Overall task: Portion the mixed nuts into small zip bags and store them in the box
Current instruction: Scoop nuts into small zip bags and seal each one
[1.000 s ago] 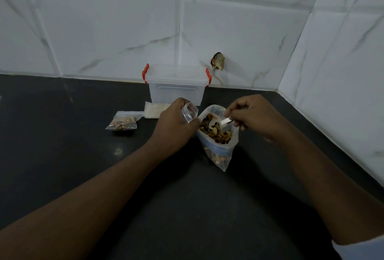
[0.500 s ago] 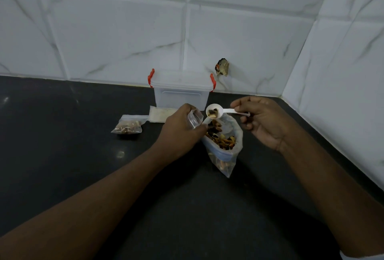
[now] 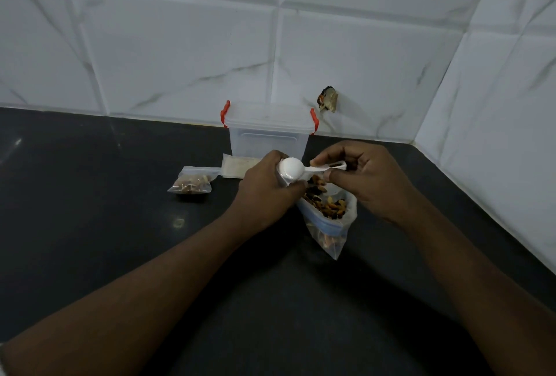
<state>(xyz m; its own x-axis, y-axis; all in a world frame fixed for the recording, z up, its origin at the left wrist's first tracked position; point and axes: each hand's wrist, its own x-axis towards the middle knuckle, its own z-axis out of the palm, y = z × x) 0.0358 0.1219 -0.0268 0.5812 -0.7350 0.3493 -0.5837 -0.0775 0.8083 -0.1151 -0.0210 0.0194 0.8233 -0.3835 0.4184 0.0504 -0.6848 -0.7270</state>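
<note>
Pinched between the thumb and fingertips of the right hand [image 3: 368, 178], a white spoon [image 3: 291, 168] is held by the end of its handle. Its long axis is laid nearly level, left to right, with the bowl at the left end and turned domed side up, so a tipping-out is judged to be under way. Directly under that bowl, the left hand [image 3: 264, 187] is curled round a small zip bag [image 3: 284, 183], of which only a sliver of clear plastic is seen; what is inside cannot be told. The coming move is judged to turn on the bowl being kept over that bag's mouth, beside the left hand. Below the right hand, the large bag of mixed nuts [image 3: 328, 210] is propped open on the counter [image 3: 90, 240]. 1 filled small bag [image 3: 192, 183] and a stack of empty bags [image 3: 237, 166] are set further left. The box [image 3: 267, 135] is stood at the counter's back edge, lid on, with 2 red clips. No label or writing can be read.
</note>
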